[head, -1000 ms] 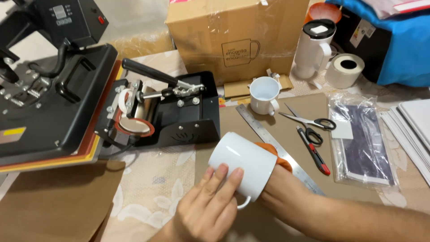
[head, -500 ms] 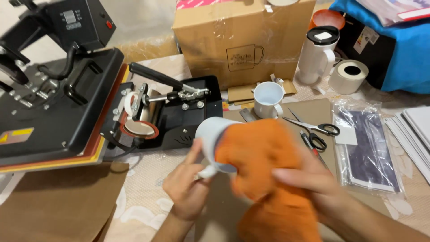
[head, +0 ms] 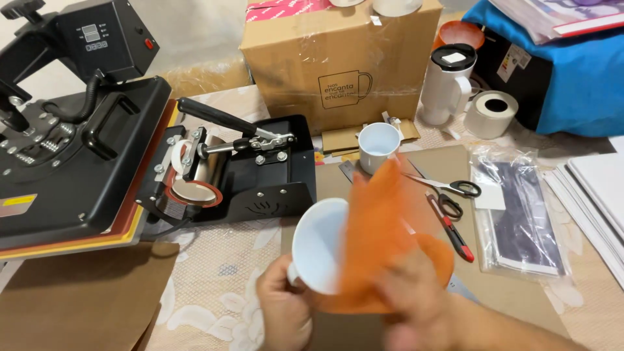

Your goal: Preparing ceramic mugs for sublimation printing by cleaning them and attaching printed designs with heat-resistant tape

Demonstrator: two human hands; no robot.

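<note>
Left hand [head: 281, 311] closed around white mug [head: 320, 246], tilted, open mouth toward the camera, empty inside, held low over the table. Right hand [head: 416, 294], blurred, pressing orange cloth [head: 380, 234] against the mug's side, fingers curled on it. Behind, second white mug [head: 379, 147] upright beside cardboard box [head: 338, 58]; scissors [head: 455, 192] right; mug press [head: 240, 170] left.

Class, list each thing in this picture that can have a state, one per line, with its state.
White mug: tilted, held by left hand.
Orange cloth: pressed on the mug by right hand.
Mug press: holding a mug.
Second mug: upright, empty.
Scissors: closed.
Tumbler: lidded.
</note>
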